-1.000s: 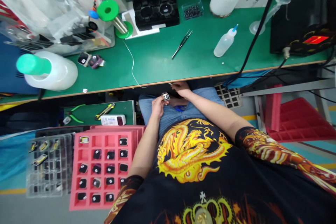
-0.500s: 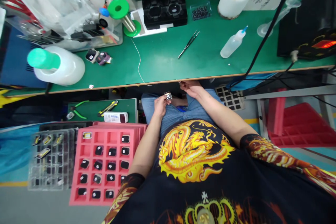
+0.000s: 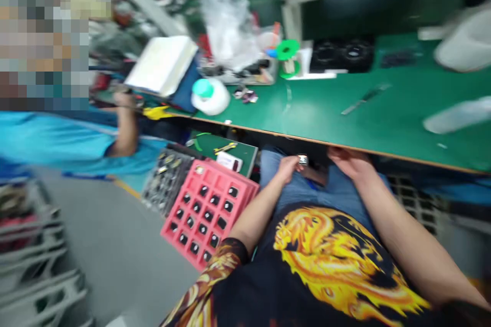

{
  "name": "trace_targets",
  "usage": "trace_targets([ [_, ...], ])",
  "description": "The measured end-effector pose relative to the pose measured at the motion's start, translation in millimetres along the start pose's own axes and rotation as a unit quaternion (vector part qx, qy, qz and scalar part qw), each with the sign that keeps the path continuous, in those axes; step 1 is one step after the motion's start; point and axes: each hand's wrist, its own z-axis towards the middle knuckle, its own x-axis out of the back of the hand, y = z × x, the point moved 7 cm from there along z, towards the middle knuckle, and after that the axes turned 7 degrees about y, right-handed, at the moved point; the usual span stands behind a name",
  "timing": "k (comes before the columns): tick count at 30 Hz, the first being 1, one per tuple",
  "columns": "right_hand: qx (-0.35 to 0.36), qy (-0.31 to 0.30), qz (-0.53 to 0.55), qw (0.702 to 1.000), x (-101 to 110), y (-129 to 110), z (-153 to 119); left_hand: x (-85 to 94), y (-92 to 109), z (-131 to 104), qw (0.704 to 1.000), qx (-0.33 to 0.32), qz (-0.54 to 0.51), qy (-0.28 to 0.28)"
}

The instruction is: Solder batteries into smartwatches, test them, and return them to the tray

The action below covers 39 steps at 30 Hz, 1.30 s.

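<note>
My left hand (image 3: pixel 289 167) pinches a small square silvery part (image 3: pixel 303 160) above my lap, just below the front edge of the green workbench (image 3: pixel 345 117). My right hand (image 3: pixel 347 159) hovers close to its right, fingers curled; whether it holds anything is lost in blur. A pink compartment tray (image 3: pixel 209 209) with several small dark parts sits at my left, beside my left forearm. The whole picture is smeared by motion.
A clear tray (image 3: pixel 164 186) lies left of the pink one, with a small green shelf (image 3: pixel 226 148) behind. On the bench are tweezers (image 3: pixel 364 98), a white jug with a green cap (image 3: pixel 209 96) and a green spool (image 3: pixel 287 51). A person in a blue shirt (image 3: pixel 76 135) sits at left.
The view has swung sharply left, bringing the person in blue and the floor into sight. My hands stay together above my lap, the left still pinching the small part.
</note>
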Motion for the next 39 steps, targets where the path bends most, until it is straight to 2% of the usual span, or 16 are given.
trace_targets([
  [4,-0.011,-0.054,0.056,0.997,3,8,16,-0.7,1,16,1.000,0.000,0.004,0.003],
  [9,-0.051,-0.019,0.127,0.990,20,19,20,-1.9,-7,21,1.000,0.003,-0.005,-0.017],
  [14,-0.064,-0.024,0.160,0.985,22,23,22,-2.4,-13,25,0.999,0.005,-0.005,-0.031],
  [17,-0.071,-0.008,0.157,0.985,25,28,26,-2.7,-14,28,0.999,0.006,-0.002,-0.033],
  [24,-0.065,-0.058,0.125,0.988,17,27,26,-4.3,-15,29,0.999,0.007,-0.004,-0.036],
  [30,-0.072,-0.059,0.085,0.992,13,26,27,-3.5,-16,29,0.999,0.008,-0.009,-0.035],
  [39,-0.079,-0.056,0.076,0.992,19,37,31,-4.4,-22,35,0.999,0.010,-0.005,-0.041],
])
